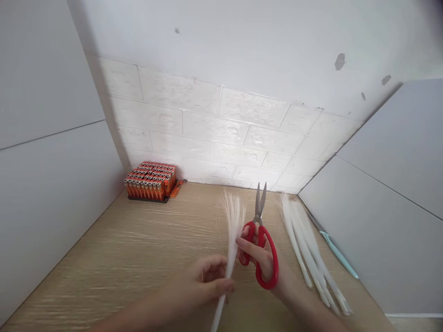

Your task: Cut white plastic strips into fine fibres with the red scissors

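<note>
Battery tray: a black tray point(148, 199) at the back left of the counter point(114, 258), packed with orange batteries point(148, 182) standing upright.
Left hand: fingers point(221, 287) curled closed around the white fiber bundle point(234, 230), its frayed end up, mid-counter.
Right hand: fingers point(247, 246) partly curled, through the handles of red scissors point(258, 221), blades slightly apart; index finger against the bundle.
Right side: more white bundles point(308, 244), loose on the counter; turquoise-handled tool point(337, 253) just beside.

It looks like a home nook, with a wood-look bench point(138, 240), a white brick-pattern wall point(204, 124) and plain side panels point(44, 184).
</note>
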`<state>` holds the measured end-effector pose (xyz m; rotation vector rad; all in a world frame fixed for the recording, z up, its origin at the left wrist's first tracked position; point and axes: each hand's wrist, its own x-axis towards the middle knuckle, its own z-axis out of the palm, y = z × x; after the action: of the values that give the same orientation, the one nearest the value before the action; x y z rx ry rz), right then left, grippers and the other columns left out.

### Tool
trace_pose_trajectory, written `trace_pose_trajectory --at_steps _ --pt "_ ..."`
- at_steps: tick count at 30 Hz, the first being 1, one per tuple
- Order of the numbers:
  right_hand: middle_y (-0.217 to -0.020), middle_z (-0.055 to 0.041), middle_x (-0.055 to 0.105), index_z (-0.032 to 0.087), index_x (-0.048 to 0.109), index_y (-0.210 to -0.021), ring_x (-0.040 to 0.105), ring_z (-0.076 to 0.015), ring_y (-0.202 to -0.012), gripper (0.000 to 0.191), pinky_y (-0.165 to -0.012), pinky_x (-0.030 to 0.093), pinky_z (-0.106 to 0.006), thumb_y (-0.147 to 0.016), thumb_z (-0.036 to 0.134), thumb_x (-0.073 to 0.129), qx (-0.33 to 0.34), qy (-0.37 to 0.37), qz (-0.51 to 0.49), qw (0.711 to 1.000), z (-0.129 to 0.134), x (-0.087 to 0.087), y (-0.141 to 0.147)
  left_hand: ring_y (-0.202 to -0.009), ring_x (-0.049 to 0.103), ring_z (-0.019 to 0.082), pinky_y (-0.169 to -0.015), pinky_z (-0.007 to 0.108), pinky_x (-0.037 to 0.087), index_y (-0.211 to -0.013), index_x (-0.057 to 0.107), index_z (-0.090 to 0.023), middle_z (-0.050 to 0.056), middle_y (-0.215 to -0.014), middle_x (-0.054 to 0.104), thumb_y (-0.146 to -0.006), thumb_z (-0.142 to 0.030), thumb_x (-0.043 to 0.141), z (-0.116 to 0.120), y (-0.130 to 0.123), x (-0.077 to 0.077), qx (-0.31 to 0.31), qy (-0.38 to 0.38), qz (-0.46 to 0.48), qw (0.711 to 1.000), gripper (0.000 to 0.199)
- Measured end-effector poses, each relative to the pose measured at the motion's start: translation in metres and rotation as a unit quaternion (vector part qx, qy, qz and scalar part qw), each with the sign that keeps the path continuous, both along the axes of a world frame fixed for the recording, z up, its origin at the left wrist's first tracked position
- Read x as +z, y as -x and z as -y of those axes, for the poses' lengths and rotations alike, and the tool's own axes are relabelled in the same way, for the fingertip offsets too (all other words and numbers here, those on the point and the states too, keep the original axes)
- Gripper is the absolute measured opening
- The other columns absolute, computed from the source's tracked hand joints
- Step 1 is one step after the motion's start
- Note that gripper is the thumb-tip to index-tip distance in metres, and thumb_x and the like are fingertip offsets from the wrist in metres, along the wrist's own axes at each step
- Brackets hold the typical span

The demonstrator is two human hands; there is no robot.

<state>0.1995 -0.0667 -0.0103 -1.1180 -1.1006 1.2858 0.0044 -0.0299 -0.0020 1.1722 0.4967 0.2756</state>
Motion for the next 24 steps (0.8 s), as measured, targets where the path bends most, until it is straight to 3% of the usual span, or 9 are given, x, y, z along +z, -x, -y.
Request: trace_pose_trajectory --at_steps 3,7,10,13,16,19,24 --pt "-0.080 -0.0066 0.051 0.008 0.042 -0.094 0.051 -0.0102 -0.066 0.055 -0.063 0.045 -0.019 -0.089 0.054 0.072 -0.011 0.012 -0.002 1.000 0.000 0.000 0.000 -0.086 0.052 0.013 -0.076 0.019 0.040 -0.110 0.066 -0.012 0.004 -0.095 0.058 -0.081 -0.036 0.079 0.001 0.000 0.001 -0.010 -0.007 -0.003 1.000 0.040" --pt "-0.086 -0.0136 0.057 0.004 0.047 -0.106 0.053 -0.0116 -0.067 0.067 -0.063 0.044 -0.019 -0.088 0.065 0.070 -0.027 0.034 0.008 0.999 -0.001 0.002 -0.005 -0.087 0.052 0.013 -0.076 0.019 0.040 -0.115 0.068 -0.015 0.004 -0.096 0.059 -0.084 -0.039 0.076 -0.003 0.004 -0.005 0.017 -0.031 0.003 0.999 0.040" --pt "-0.086 -0.0155 0.056 0.001 0.050 -0.110 0.052 -0.0122 -0.066 0.075 -0.060 0.043 -0.019 -0.085 0.070 0.070 -0.039 0.051 0.018 0.998 -0.002 0.008 -0.009 -0.086 0.055 0.014 -0.076 0.020 0.044 -0.124 0.065 -0.017 0.004 -0.098 0.058 -0.082 -0.047 0.078 -0.006 0.006 -0.008 0.060 -0.017 -0.020 0.998 0.053" --pt "-0.083 -0.0129 0.055 0.006 0.048 -0.099 0.051 -0.0118 -0.062 0.073 -0.058 0.042 -0.018 -0.079 0.072 0.071 -0.041 0.058 0.027 0.997 -0.002 0.016 -0.011 -0.082 0.060 0.016 -0.077 0.024 0.048 -0.133 0.059 -0.016 0.004 -0.094 0.056 -0.073 -0.059 0.082 -0.008 0.006 -0.006 0.087 0.021 -0.024 0.996 0.077" --pt "-0.074 -0.0117 0.053 0.006 0.049 -0.092 0.049 -0.0113 -0.058 0.074 -0.055 0.039 -0.017 -0.079 0.076 0.068 -0.017 0.059 0.048 0.997 -0.001 0.021 -0.011 -0.081 0.062 0.016 -0.077 0.024 0.049 -0.135 0.058 -0.015 0.003 -0.091 0.056 -0.071 -0.063 0.083 -0.012 0.004 -0.004 0.110 0.016 -0.005 0.994 0.084" --pt "-0.072 -0.0116 0.053 0.005 0.050 -0.090 0.050 -0.0103 -0.059 0.075 -0.056 0.040 -0.016 -0.086 0.079 0.059 0.002 0.059 0.063 0.996 0.002 0.017 -0.010 -0.077 0.062 0.014 -0.073 0.021 0.048 -0.128 0.061 -0.012 0.004 -0.088 0.057 -0.071 -0.062 0.084 -0.017 0.003 -0.007 0.144 -0.003 0.005 0.990 0.080" --pt "-0.093 -0.0108 0.054 0.005 0.049 -0.101 0.052 -0.0061 -0.066 0.075 -0.055 0.041 -0.012 -0.095 0.079 0.048 0.059 0.070 0.062 0.994 0.009 -0.001 -0.010 -0.075 0.061 0.014 -0.073 0.021 0.050 -0.121 0.062 -0.010 0.002 -0.081 0.057 -0.074 -0.057 0.083 -0.022 0.006 -0.008 0.192 -0.034 0.017 0.981 0.070"
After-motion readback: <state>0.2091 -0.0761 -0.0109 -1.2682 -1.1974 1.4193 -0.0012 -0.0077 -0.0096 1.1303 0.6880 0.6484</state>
